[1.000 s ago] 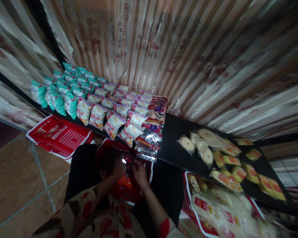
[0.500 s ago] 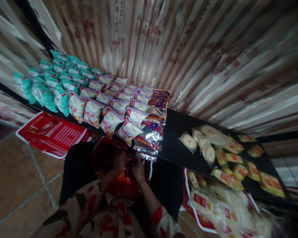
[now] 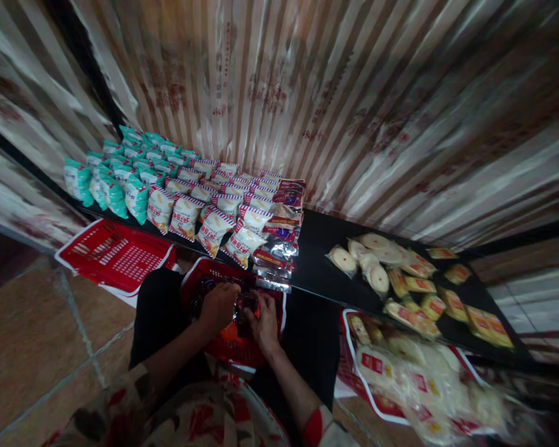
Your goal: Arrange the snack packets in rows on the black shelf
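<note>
Both hands are over a red plastic basket (image 3: 242,359) that stands between my knees. My left hand (image 3: 218,307) is closed, its fingers curled on a dark red shiny packet (image 3: 242,305). My right hand (image 3: 264,323) grips the packet's right side between thumb and fingers. More dark shiny packets (image 3: 204,287) lie in the basket, dim and partly hidden by my left hand. Just beyond, on the black shelf (image 3: 319,267), dark red and silver packets (image 3: 279,251) stand in an overlapping column beside rows of white snack bags (image 3: 214,228).
Turquoise bags (image 3: 116,180) fill the shelf's left end. Round pale packed cakes (image 3: 375,267) and yellow packets (image 3: 433,305) lie toward its right. One red basket (image 3: 121,254) sits on the floor at left; another basket (image 3: 349,360), heaped with clear packages (image 3: 414,379), stands at right. A striped curtain (image 3: 270,81) hangs behind.
The view has shifted, so the shelf's left end sits further right and lower. My hands remain in the basket, and the packet between them shows more clearly.
</note>
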Demonstrator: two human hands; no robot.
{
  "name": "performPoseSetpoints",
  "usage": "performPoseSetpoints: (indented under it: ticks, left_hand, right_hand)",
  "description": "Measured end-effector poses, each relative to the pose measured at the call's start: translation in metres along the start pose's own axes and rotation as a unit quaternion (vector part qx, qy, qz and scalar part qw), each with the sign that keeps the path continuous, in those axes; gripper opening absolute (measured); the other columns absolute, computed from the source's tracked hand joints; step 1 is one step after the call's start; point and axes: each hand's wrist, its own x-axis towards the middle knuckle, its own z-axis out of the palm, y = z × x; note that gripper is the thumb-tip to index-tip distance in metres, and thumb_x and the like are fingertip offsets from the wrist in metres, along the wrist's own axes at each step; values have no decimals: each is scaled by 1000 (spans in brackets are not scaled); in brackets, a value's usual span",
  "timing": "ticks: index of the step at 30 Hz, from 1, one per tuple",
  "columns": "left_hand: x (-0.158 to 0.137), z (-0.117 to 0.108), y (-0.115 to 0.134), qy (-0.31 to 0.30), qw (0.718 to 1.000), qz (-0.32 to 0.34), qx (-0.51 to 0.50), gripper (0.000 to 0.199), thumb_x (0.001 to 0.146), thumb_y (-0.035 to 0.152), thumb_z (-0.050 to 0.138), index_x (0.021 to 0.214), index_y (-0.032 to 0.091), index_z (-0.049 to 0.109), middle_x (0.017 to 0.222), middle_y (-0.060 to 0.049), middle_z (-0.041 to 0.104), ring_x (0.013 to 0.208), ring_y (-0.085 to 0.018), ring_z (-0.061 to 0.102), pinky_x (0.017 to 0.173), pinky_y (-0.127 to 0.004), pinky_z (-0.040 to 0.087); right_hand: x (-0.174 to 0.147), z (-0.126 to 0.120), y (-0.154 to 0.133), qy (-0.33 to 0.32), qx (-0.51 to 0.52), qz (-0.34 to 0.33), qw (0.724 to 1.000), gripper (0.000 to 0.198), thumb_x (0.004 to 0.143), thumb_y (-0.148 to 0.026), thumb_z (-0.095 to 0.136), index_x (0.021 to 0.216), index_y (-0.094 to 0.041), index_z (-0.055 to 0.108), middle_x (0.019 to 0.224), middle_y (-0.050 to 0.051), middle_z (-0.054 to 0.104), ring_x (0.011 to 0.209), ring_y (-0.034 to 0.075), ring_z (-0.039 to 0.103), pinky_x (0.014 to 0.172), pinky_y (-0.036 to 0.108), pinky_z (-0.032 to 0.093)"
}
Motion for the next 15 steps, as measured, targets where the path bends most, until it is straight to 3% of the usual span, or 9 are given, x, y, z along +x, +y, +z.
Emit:
performPoseSetpoints:
  ticks: [4,7,10,13,15]
  left_hand:
    - [-7,-33,2,35,993,94,-58,28,91,23,30,87,20,58,85,-4,64,84,-17,57,81,-29,44]
    - [-10,-60,13,49,989,96,-105,21,87,21,38,89,21,59,88,-2,65,86,-16,59,81,-27,45]
    - [-14,-80,31,55,987,86,-125,19,84,19,43,91,22,60,91,-1,66,88,-15,60,81,-26,45]
    - [-18,-90,47,75,981,91,-152,21,84,18,44,97,22,60,96,-1,66,89,-15,60,83,-27,46]
    - [-20,-92,53,97,974,86,-186,26,84,18,44,106,22,58,104,-2,63,85,-13,61,83,-28,48]
  right_hand:
    - [-9,-21,-13,-5,63,-45,997,22,71,-30,63,91,-20,65,118,10,58,111,27,50,98,44,38]
    - [-17,-37,-25,-91,166,-24,982,30,71,-37,64,97,-20,62,104,7,65,96,24,59,88,40,46]
    - [-27,-51,-38,-157,271,42,949,44,70,-49,63,104,-21,59,90,4,68,80,22,64,69,36,53]
    - [-36,-60,-48,-157,330,113,924,53,64,-60,64,99,-20,60,80,3,68,67,22,63,52,32,51]
    - [-39,-65,-51,-120,345,108,925,53,59,-61,68,91,-19,63,77,3,68,66,21,63,55,32,51]
